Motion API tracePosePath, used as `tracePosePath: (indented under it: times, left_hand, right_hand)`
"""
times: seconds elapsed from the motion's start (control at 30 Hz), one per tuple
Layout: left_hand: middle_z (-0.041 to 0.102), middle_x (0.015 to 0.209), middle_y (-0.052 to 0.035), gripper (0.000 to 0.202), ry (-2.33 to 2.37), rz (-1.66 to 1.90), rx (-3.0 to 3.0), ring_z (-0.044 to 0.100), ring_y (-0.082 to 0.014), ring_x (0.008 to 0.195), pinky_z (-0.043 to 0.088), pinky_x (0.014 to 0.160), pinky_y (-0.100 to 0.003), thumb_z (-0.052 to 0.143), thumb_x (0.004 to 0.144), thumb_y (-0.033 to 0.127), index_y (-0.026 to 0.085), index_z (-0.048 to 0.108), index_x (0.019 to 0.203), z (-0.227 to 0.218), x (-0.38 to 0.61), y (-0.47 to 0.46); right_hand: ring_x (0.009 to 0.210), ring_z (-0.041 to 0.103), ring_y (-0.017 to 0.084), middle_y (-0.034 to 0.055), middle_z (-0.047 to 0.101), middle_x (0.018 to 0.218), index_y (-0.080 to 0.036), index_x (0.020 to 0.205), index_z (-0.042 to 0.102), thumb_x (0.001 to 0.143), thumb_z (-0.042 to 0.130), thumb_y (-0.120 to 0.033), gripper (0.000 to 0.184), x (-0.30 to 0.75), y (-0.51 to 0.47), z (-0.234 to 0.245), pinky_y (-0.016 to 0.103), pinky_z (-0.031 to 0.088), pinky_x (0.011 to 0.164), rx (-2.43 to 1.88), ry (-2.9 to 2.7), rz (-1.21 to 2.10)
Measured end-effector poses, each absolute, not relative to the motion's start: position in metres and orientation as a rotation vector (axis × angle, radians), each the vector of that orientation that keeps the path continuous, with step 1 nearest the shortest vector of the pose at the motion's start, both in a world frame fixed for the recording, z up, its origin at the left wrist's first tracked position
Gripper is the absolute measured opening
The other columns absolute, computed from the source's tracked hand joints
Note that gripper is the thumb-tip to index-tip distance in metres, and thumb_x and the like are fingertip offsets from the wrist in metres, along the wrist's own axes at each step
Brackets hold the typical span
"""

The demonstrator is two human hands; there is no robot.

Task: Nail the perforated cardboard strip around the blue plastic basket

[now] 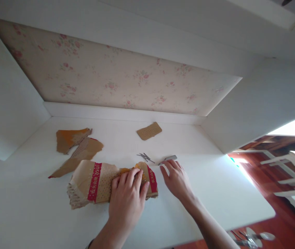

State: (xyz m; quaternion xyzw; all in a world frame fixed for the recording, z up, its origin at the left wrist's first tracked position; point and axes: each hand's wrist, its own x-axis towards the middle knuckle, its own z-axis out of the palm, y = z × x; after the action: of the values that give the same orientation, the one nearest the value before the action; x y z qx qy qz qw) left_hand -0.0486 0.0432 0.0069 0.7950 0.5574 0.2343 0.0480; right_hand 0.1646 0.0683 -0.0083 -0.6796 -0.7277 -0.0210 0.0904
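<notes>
A stack of torn brown corrugated cardboard point(85, 180) with red printed bands lies on the white desk. My left hand point(126, 193) rests on top of it, fingers spread and pressing down on its right half. To the right, my right hand point(176, 178) reaches over a small flat grey tool point(172, 157); its fingertips cover the middle of the tool, and the thumb stands apart. What kind of tool it is cannot be made out. Left of that tool lie several thin dark metal pieces point(145, 157), like nails or pins.
Torn cardboard scraps point(71, 138) lie at the back left, and a small cardboard rectangle point(149, 131) sits near the back edge. White side panels and an overhead shelf enclose the white desk point(215, 193). Beyond its right edge are a reddish floor and white furniture.
</notes>
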Motion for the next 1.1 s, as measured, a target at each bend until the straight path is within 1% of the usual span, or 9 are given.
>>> tracePosePath:
  times: [0.17,0.33,0.5,0.63,0.7,0.77,0.87,0.97,1.1]
  left_hand:
    - [0.066,0.119,-0.0069,0.026,1.662,0.812,2.352,0.062,-0.0258,0.103,0.042,0.089,-0.045,0.048,0.096,0.027,0.022,0.061,0.118,0.000,-0.051,0.043]
    - [0.065,0.118,-0.0085,0.029,1.610,0.947,2.206,0.062,-0.0230,0.107,0.045,0.089,-0.040,0.044,0.094,0.015,0.022,0.054,0.120,-0.004,-0.055,0.045]
    - [0.063,0.121,-0.0096,0.037,1.626,0.921,2.202,0.061,-0.0265,0.109,0.044,0.092,-0.044,0.058,0.088,0.023,0.021,0.050,0.124,-0.005,-0.054,0.044]
    - [0.063,0.122,-0.0103,0.049,1.676,0.896,2.242,0.059,-0.0293,0.113,0.042,0.094,-0.046,0.068,0.082,0.030,0.021,0.049,0.126,-0.002,-0.051,0.041]
    - [0.062,0.124,-0.0110,0.052,1.687,0.888,2.234,0.058,-0.0294,0.114,0.041,0.095,-0.046,0.069,0.081,0.030,0.022,0.047,0.128,-0.001,-0.050,0.041]
    - [0.061,0.125,-0.0113,0.055,1.684,0.871,2.222,0.057,-0.0294,0.116,0.041,0.096,-0.046,0.070,0.081,0.030,0.022,0.045,0.129,0.000,-0.049,0.041]
    - [0.060,0.126,-0.0113,0.057,1.687,0.838,2.214,0.055,-0.0297,0.118,0.040,0.098,-0.047,0.069,0.082,0.031,0.021,0.043,0.132,0.000,-0.050,0.041]
    - [0.059,0.127,-0.0120,0.058,1.683,0.816,2.198,0.054,-0.0298,0.119,0.041,0.097,-0.047,0.068,0.082,0.030,0.020,0.042,0.133,0.001,-0.051,0.042]
    - [0.058,0.128,-0.0118,0.056,1.637,0.798,2.186,0.056,-0.0292,0.117,0.043,0.096,-0.047,0.067,0.083,0.027,0.020,0.043,0.132,0.004,-0.052,0.043]
  right_hand:
    - [0.096,0.059,0.024,0.0087,0.068,0.102,-0.021,0.097,0.069,0.095,0.052,-0.027,0.018,0.143,0.108,-0.020,0.034,0.040,0.083,-2.014,-2.262,0.000]
    - [0.093,0.058,0.024,0.0097,0.069,0.093,-0.019,0.086,0.068,0.095,0.049,-0.016,0.021,0.142,0.119,-0.033,0.035,0.037,0.081,-1.992,-2.305,0.055]
    - [0.094,0.058,0.027,0.0141,0.068,0.096,-0.016,0.088,0.065,0.090,0.046,-0.006,0.021,0.144,0.109,-0.036,0.040,0.036,0.084,-1.975,-2.199,0.137]
    - [0.090,0.060,0.026,0.0108,0.069,0.091,-0.017,0.101,0.061,0.096,0.039,-0.015,0.023,0.155,0.098,-0.026,0.041,0.040,0.085,-1.932,-1.993,0.261]
    - [0.083,0.062,0.023,0.0091,0.070,0.092,-0.018,0.114,0.057,0.099,0.033,-0.022,0.029,0.164,0.093,-0.018,0.038,0.046,0.079,-1.893,-1.868,0.357]
    - [0.078,0.065,0.021,0.0086,0.070,0.094,-0.019,0.117,0.056,0.100,0.031,-0.028,0.032,0.171,0.089,-0.008,0.035,0.051,0.072,-1.834,-1.761,0.473]
    - [0.077,0.069,0.019,0.0093,0.073,0.095,-0.017,0.111,0.062,0.098,0.039,-0.034,0.031,0.171,0.081,0.006,0.032,0.056,0.070,-1.721,-1.673,0.653]
    - [0.087,0.071,0.021,0.0095,0.074,0.100,-0.018,0.112,0.064,0.089,0.059,-0.036,0.030,0.159,0.074,0.019,0.033,0.057,0.077,-1.526,-1.508,0.931]
    - [0.071,0.068,0.017,0.0026,0.073,0.076,-0.020,0.096,0.072,0.085,0.068,-0.041,0.025,0.136,0.073,0.029,0.029,0.056,0.069,-1.429,-1.359,1.044]
